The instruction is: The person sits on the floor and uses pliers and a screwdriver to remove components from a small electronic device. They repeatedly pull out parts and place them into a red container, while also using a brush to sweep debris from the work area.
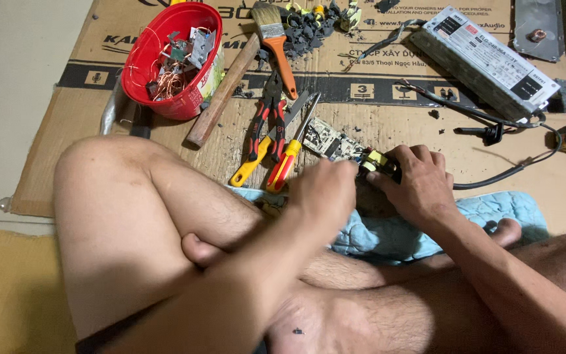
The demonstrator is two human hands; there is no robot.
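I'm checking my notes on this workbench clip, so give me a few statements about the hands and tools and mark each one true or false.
1. Both hands, left hand and right hand, meet at a small yellow component. True.
2. The red bowl holds copper wire. True.
3. The paintbrush has a blue handle. False: it is orange.
4. The pliers lie inside the bowl. False: they lie on the cardboard.
5. A grey power supply box lies at upper right. True.
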